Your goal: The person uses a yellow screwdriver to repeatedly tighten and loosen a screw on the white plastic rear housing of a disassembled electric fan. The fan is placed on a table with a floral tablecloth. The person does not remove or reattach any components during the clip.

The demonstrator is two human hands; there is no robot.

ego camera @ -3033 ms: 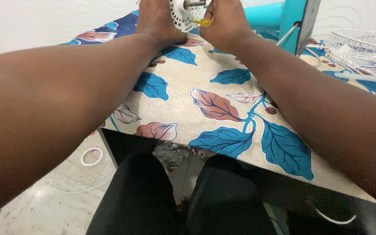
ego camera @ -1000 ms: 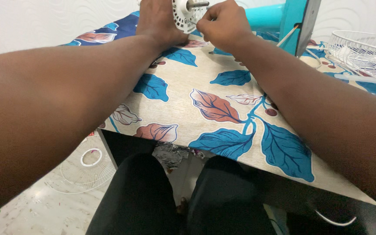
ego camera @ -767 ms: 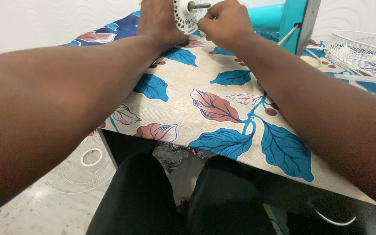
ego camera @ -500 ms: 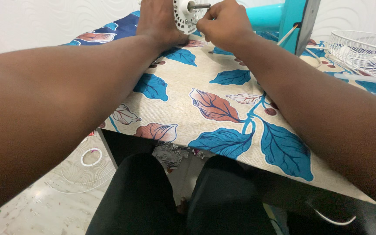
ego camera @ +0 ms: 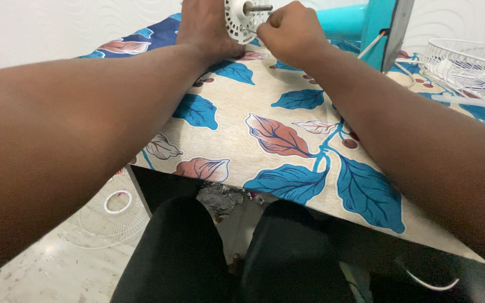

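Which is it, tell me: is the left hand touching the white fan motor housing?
Touching. The head view shows the left hand pressed against the side of the white fan motor housing, with no gap visible between them.

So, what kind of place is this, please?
Probably a home or small repair corner: a table with a leaf-print cover, a white wire fan guard on it, another guard on the speckled floor.

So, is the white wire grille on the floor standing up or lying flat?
Lying flat. The white wire grille rests face-down or face-up on the floor, beside the table.
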